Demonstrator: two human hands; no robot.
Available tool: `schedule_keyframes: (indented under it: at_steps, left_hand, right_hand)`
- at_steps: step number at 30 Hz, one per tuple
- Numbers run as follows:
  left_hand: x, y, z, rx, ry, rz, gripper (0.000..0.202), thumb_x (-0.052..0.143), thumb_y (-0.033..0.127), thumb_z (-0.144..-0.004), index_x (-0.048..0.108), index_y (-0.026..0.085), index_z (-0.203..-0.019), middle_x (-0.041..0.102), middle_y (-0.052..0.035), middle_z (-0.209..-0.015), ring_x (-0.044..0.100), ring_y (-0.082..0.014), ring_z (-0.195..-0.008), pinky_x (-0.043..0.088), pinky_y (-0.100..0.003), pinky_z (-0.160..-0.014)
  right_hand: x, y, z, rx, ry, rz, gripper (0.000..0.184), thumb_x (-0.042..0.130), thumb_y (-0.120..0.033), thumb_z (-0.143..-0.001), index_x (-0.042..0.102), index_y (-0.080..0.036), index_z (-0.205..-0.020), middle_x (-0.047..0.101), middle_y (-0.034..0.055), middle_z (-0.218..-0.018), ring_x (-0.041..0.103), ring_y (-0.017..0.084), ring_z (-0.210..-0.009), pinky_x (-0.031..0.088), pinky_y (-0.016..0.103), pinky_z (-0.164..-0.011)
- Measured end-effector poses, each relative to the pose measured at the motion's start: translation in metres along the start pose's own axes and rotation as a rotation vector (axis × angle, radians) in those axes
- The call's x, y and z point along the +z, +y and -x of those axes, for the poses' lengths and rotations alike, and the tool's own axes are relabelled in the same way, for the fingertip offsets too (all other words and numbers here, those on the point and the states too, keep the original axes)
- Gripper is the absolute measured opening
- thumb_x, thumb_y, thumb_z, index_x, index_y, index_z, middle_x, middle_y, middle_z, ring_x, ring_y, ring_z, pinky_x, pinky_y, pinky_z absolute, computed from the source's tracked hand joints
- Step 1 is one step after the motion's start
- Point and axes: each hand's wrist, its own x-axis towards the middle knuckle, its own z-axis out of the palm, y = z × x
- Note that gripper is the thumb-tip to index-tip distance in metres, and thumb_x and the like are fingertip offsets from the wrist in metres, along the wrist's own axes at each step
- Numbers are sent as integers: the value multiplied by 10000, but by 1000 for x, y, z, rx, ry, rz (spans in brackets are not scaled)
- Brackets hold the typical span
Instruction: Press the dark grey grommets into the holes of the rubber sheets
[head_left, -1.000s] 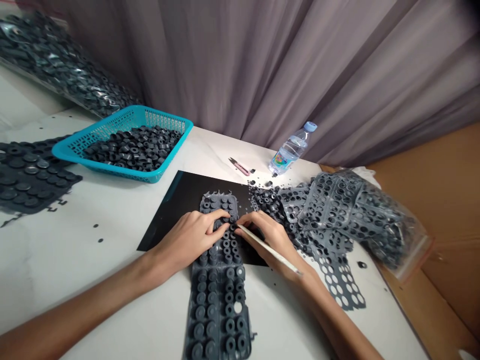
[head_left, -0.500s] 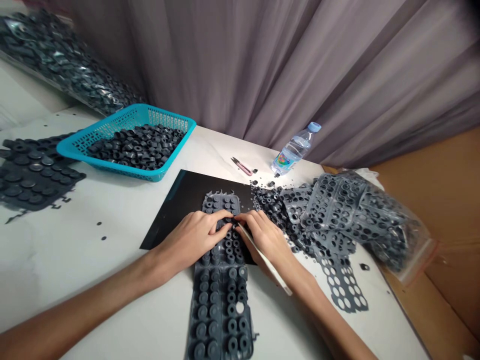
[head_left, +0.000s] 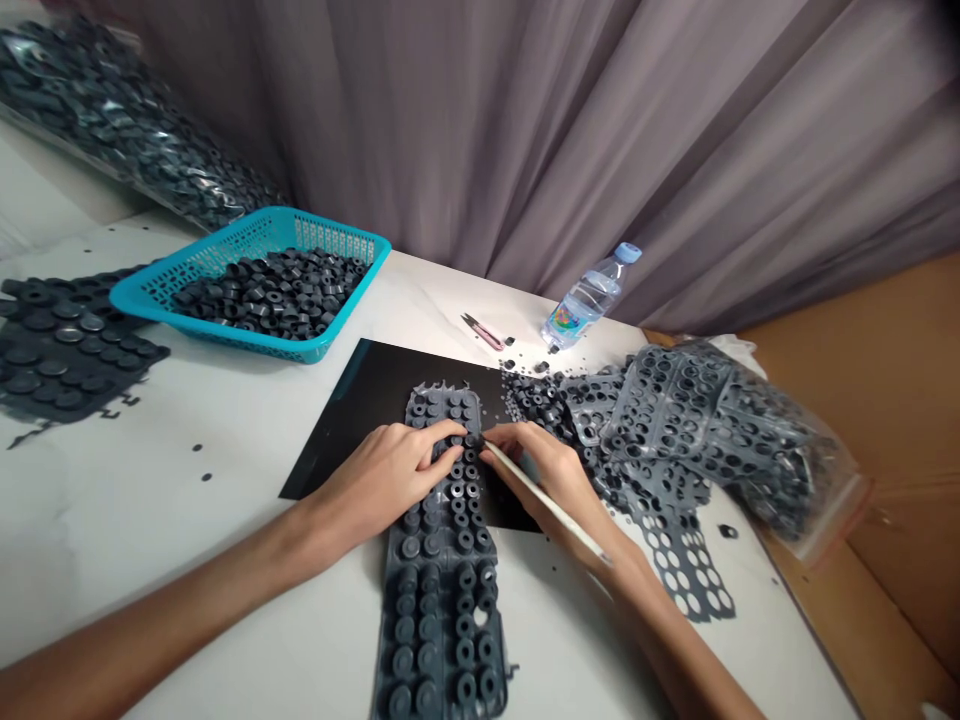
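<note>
A long dark grey moulded rubber sheet (head_left: 442, 570) with rows of round ring-shaped parts lies lengthwise in front of me. My left hand (head_left: 401, 462) rests on its far half from the left side, thumb and index finger gripping the sheet. In my right hand (head_left: 546, 470) is a slim whitish pen-like tool (head_left: 559, 512), its tip at the sheet's right edge near my left fingertips. Whatever small part sits at that tip is too small to make out. Under the sheet's far half lies a black mat (head_left: 341, 425).
A blue basket (head_left: 330, 345) holds many rubber rings. More moulded sheets (head_left: 67, 360) lie at the left, below a bulging plastic bag (head_left: 142, 130). Rightward are loose rings, punched-out sheets (head_left: 686, 565) and a clear bag (head_left: 795, 490). Pink-handled snips (head_left: 484, 332) and a water bottle (head_left: 589, 300) stand farther back.
My right hand has drawn slightly to the right, away from my left fingertips, and the tool has shifted with it. My left hand stays on the sheet.
</note>
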Motion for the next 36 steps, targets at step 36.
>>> schedule_keyframes:
  at_steps: [36]
  left_hand:
    - [2,-6,1,-51,48,167,218,529,290,-960,658,232,-1125,563,84,-564,560,-125,-522,378,-244,-575]
  right_hand:
    - [-6,-6,-8,-34,-23,17,201,532,-401,-1061,610,-243,-1158,680,55,-1022,645,198,-889,537,323,-819]
